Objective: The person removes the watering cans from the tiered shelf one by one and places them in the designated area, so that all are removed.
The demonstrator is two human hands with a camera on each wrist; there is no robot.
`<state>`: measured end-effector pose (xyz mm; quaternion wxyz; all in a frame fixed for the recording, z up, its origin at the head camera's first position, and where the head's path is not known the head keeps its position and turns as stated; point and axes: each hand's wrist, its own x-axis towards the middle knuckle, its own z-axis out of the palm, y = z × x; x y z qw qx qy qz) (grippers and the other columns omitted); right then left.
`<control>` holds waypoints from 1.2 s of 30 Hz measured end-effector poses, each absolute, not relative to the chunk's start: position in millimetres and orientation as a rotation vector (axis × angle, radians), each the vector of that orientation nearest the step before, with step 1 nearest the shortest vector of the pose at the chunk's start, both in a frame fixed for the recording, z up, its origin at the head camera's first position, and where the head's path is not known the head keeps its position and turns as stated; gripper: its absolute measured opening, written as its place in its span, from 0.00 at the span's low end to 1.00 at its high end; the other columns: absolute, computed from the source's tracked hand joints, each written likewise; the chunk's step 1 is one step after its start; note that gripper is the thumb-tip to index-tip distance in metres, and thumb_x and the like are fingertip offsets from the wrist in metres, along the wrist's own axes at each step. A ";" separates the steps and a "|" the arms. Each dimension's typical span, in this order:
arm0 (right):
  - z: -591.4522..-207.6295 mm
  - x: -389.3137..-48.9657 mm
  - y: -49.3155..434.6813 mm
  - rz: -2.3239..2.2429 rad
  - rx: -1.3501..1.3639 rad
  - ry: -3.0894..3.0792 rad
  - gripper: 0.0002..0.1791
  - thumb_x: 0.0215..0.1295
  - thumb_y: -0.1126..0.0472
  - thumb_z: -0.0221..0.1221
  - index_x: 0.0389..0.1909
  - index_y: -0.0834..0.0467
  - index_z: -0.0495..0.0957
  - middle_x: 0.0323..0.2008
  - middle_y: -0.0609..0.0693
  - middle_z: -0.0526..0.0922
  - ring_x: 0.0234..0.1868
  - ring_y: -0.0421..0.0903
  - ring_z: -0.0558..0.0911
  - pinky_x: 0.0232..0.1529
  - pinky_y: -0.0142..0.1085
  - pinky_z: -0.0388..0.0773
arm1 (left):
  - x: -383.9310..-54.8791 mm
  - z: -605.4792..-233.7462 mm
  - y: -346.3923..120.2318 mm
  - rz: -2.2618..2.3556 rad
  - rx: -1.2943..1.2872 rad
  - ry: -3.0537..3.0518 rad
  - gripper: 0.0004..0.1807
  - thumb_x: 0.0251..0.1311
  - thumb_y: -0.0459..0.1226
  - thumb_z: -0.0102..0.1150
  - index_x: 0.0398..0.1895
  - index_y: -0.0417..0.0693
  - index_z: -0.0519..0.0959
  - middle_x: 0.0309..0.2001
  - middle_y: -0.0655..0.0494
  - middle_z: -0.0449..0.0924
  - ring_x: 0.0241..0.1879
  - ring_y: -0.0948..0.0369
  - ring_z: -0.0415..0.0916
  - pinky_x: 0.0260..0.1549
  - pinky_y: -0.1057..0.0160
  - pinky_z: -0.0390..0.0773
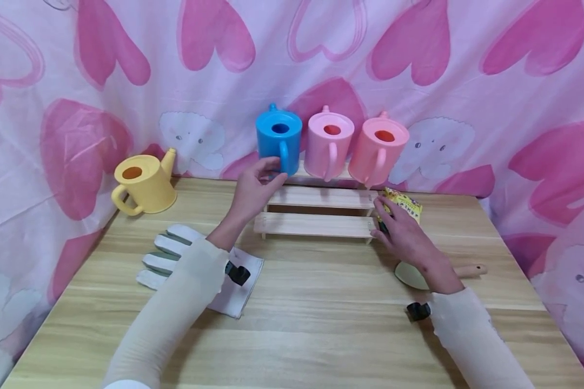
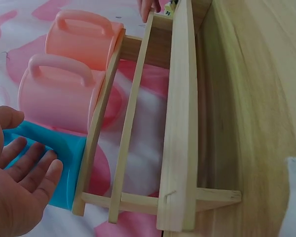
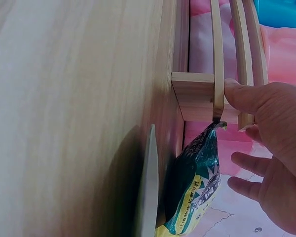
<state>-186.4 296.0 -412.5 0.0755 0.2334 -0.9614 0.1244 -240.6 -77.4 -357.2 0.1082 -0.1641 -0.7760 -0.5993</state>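
Three toy watering cans stand in a row on the top tier of a small stepped wooden rack (image 1: 316, 224): a blue watering can (image 1: 267, 141), a light pink watering can (image 1: 318, 154) and a coral watering can (image 1: 370, 156). Their handles face me. My left hand (image 1: 255, 189) is at the blue can's handle, its fingers loosely extended and spread from the thumb in the left wrist view. At the rack's right end, my right hand (image 1: 404, 229) grips the plank ends with thumb and index finger, the other fingers loose (image 3: 249, 164).
A yellow watering can (image 1: 151, 186) stands at the back left. Grey-and-white gloves (image 1: 240, 297) lie under my left forearm. Beside the rack's right end is a yellow-green packet (image 1: 411, 204); a trowel with a wooden handle (image 1: 469, 270) lies partly behind my right wrist. A heart-patterned curtain (image 1: 214, 38) hangs behind.
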 end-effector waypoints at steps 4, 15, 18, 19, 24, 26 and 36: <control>-412.9 -186.5 295.8 0.379 0.701 -2.894 0.46 0.70 0.58 0.67 0.79 0.67 0.53 0.77 0.67 0.54 0.74 0.68 0.57 0.71 0.63 0.59 | -242.2 -354.3 -75.1 -1.752 -0.476 -2.286 0.24 0.69 0.43 0.67 0.65 0.45 0.78 0.56 0.50 0.82 0.55 0.54 0.78 0.53 0.53 0.81; -411.7 -185.6 295.2 0.390 0.697 -2.895 0.46 0.69 0.59 0.67 0.79 0.67 0.53 0.77 0.67 0.54 0.75 0.68 0.57 0.70 0.64 0.60 | -245.6 -349.6 -70.9 -1.763 -0.484 -2.281 0.25 0.70 0.37 0.66 0.68 0.44 0.74 0.55 0.47 0.81 0.56 0.51 0.78 0.54 0.50 0.79; -411.3 -185.5 295.0 0.386 0.695 -2.901 0.45 0.70 0.58 0.67 0.79 0.67 0.53 0.77 0.67 0.54 0.75 0.68 0.57 0.70 0.64 0.60 | -245.8 -349.2 -70.4 -1.762 -0.499 -2.271 0.23 0.70 0.35 0.64 0.67 0.42 0.74 0.54 0.46 0.81 0.56 0.51 0.79 0.54 0.50 0.80; -411.3 -185.3 295.0 0.386 0.695 -2.904 0.45 0.70 0.58 0.67 0.79 0.67 0.53 0.77 0.67 0.53 0.75 0.68 0.57 0.70 0.64 0.59 | -245.5 -349.1 -70.4 -1.759 -0.503 -2.272 0.22 0.71 0.34 0.63 0.66 0.42 0.74 0.55 0.46 0.81 0.56 0.50 0.79 0.54 0.49 0.80; -411.9 -184.9 294.3 0.377 0.692 -2.910 0.46 0.71 0.57 0.66 0.80 0.66 0.52 0.77 0.67 0.53 0.75 0.68 0.56 0.70 0.64 0.59 | -241.5 -349.6 -73.1 -1.715 -0.499 -2.296 0.21 0.73 0.34 0.59 0.66 0.43 0.73 0.59 0.47 0.79 0.59 0.51 0.77 0.57 0.49 0.79; -412.2 -184.9 294.0 0.377 0.699 -2.903 0.45 0.71 0.58 0.66 0.79 0.67 0.52 0.77 0.67 0.53 0.75 0.68 0.56 0.70 0.64 0.59 | -239.3 -350.1 -76.1 -1.689 -0.497 -2.312 0.21 0.74 0.35 0.58 0.67 0.43 0.72 0.60 0.47 0.78 0.60 0.50 0.76 0.58 0.49 0.78; -411.4 -183.8 293.8 0.378 0.694 -2.906 0.44 0.71 0.58 0.65 0.79 0.67 0.53 0.77 0.67 0.53 0.75 0.67 0.56 0.71 0.63 0.59 | -224.7 -345.8 -105.5 -1.558 -0.560 -2.305 0.21 0.72 0.31 0.58 0.65 0.36 0.72 0.58 0.42 0.78 0.54 0.48 0.80 0.55 0.48 0.81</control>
